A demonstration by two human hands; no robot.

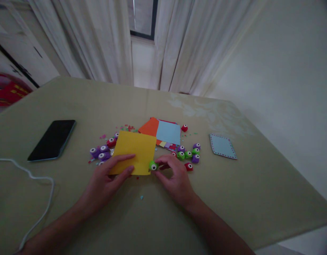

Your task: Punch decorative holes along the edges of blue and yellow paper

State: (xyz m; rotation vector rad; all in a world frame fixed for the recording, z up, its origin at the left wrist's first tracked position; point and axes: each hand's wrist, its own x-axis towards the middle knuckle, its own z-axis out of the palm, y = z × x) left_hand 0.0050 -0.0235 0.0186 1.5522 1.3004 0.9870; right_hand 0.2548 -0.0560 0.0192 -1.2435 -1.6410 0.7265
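A yellow paper square (135, 150) lies on the olive table (232, 198). My left hand (107, 179) presses its near left corner flat, fingers stretched out over the paper. My right hand (174, 175) pinches a small green punch (153, 165) with a white eye, set against the paper's near right corner. Behind the yellow sheet lie an orange sheet (150, 126) and a light blue sheet (168, 132) on a stack of coloured papers.
Purple and red punches (103, 151) cluster left of the paper; green, purple and red ones (190, 154) sit to the right. A black phone (53, 139) and a white cable (43, 198) lie at left. A blue card (223, 146) lies at right. Paper bits are scattered.
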